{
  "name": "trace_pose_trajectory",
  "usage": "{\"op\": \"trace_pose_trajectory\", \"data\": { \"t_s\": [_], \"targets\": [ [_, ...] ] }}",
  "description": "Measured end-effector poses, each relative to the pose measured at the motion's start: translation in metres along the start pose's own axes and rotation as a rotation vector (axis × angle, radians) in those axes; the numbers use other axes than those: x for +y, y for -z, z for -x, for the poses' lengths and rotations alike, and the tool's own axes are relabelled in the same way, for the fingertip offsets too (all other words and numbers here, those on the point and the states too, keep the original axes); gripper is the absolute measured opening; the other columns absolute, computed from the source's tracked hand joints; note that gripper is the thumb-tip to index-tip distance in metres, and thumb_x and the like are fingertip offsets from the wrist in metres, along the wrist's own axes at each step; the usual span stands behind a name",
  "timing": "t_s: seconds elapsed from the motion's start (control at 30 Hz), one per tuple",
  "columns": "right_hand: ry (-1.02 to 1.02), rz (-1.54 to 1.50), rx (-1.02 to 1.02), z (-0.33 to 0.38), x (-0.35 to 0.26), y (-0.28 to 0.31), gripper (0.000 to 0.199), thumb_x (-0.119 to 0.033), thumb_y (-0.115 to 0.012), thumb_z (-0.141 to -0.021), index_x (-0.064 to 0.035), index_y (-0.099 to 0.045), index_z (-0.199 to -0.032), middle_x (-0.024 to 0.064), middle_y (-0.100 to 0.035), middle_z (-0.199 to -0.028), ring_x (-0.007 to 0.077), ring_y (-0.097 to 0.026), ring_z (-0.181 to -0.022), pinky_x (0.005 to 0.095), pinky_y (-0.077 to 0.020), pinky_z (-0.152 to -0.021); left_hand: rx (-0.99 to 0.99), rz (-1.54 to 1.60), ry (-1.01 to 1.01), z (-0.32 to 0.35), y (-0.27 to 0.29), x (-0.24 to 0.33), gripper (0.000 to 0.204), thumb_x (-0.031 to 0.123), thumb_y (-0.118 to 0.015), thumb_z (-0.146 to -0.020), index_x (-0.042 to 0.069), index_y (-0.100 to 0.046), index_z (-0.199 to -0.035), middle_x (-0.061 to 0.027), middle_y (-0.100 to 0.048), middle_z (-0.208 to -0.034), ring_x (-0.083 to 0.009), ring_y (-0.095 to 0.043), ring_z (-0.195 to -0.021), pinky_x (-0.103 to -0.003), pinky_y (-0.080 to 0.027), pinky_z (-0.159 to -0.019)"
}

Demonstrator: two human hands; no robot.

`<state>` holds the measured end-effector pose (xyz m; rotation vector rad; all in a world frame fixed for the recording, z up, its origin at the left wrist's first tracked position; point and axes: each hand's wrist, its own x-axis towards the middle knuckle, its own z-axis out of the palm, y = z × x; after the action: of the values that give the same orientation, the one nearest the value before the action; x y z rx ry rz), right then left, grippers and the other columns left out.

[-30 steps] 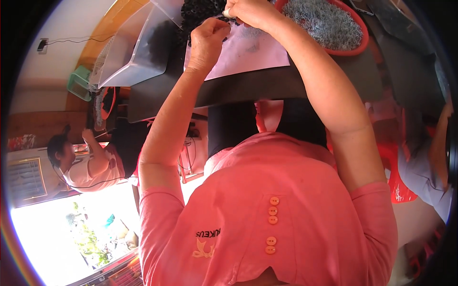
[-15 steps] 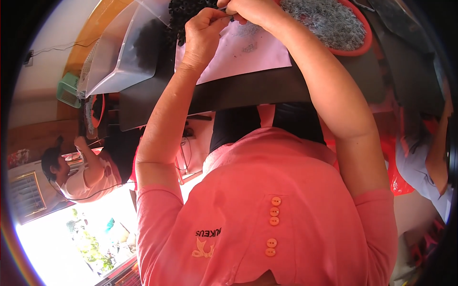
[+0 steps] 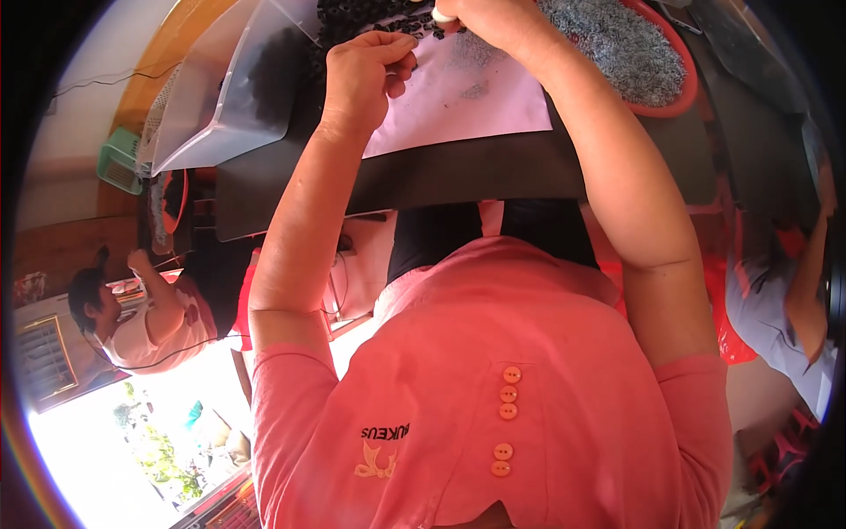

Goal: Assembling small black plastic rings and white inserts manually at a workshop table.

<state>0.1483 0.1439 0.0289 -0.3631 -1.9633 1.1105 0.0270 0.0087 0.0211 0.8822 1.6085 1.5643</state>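
Observation:
My left hand (image 3: 368, 78) is over the left part of a pink sheet (image 3: 458, 119), thumb and fingers pressed together; whatever they hold is too small to make out. Up at the picture's top edge, my right hand (image 3: 493, 19) has its fingers curled, and part of it is cut off. A white band or cover (image 3: 443, 17) shows at one of its fingertips. Beyond both hands lies a heap of small black ring-like parts (image 3: 352, 16). Tiny silvery pieces (image 3: 474, 90) are scattered on the sheet.
A red oval basket (image 3: 690, 84) full of small silvery metal pieces stands at the right. On the left is a clear plastic bin (image 3: 225, 97) with dark contents, near a green basket (image 3: 122, 159). One person (image 3: 150, 317) sits far left, another (image 3: 784, 291) at the right.
My hands, close together before, have come apart. The left has shifted slightly left and down, the right slightly right. The whole view has tilted a little.

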Motion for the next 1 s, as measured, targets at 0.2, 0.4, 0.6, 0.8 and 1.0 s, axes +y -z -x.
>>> {"op": "trace_pose_trajectory", "data": {
  "t_s": [0.2,0.4,0.6,0.8,1.0],
  "targets": [
    [0.007,0.089,0.049,-0.001,0.009,-0.003,0.022,0.005,-0.059,-0.065,0.0024,-0.069,-0.085,0.0157,-0.068,-0.070,0.0205,-0.065,-0.063,0.0322,-0.0509,-0.059,0.014,-0.322,-0.102,0.012,-0.005,-0.011,0.008,0.006,-0.072,-0.080,0.001,-0.071,-0.087,-0.0010,-0.063,-0.071,-0.0048,-0.051,-0.058,-0.019,-0.037,-0.048],
    [-0.134,-0.005,-0.002,0.004,-0.011,-0.003,0.021,0.004,-0.060,-0.067,0.0024,-0.068,-0.086,0.0144,-0.067,-0.068,0.0193,-0.065,-0.062,0.0318,-0.0496,-0.057,0.096,-0.595,-0.428,-0.009,0.041,-0.028,0.017,0.009,-0.077,-0.073,0.005,-0.073,-0.089,0.0001,-0.064,-0.078,-0.0116,-0.058,-0.071,-0.025,-0.047,-0.064],
    [-0.156,0.097,-0.045,0.008,-0.006,-0.007,0.020,0.002,-0.060,-0.068,0.0018,-0.068,-0.086,0.0131,-0.067,-0.068,0.0193,-0.065,-0.061,0.0319,-0.0489,-0.057,0.081,-1.199,-0.680,-0.012,0.026,-0.035,0.021,0.021,-0.079,-0.071,0.015,-0.076,-0.091,-0.0004,-0.058,-0.089,-0.0235,-0.050,-0.094,-0.036,-0.048,-0.081],
    [-0.124,0.045,-0.036,0.005,0.007,-0.013,0.019,0.002,-0.061,-0.068,0.0016,-0.068,-0.086,0.0137,-0.068,-0.070,0.0194,-0.064,-0.062,0.0321,-0.0491,-0.058,0.049,-1.390,-0.854,-0.023,0.027,-0.037,0.013,0.022,-0.073,-0.074,0.014,-0.073,-0.084,0.0006,-0.058,-0.090,-0.0251,-0.051,-0.095,-0.040,-0.045,-0.082],
    [-0.154,0.058,-0.021,0.007,0.004,-0.011,0.018,0.003,-0.061,-0.067,0.0020,-0.067,-0.084,0.0120,-0.067,-0.069,0.0180,-0.063,-0.062,0.0313,-0.0487,-0.057,-0.062,-1.362,-0.923,-0.028,0.021,-0.033,0.010,0.015,-0.067,-0.075,0.011,-0.069,-0.084,-0.0007,-0.059,-0.089,-0.0261,-0.052,-0.095,-0.041,-0.045,-0.081]
  ]
}}
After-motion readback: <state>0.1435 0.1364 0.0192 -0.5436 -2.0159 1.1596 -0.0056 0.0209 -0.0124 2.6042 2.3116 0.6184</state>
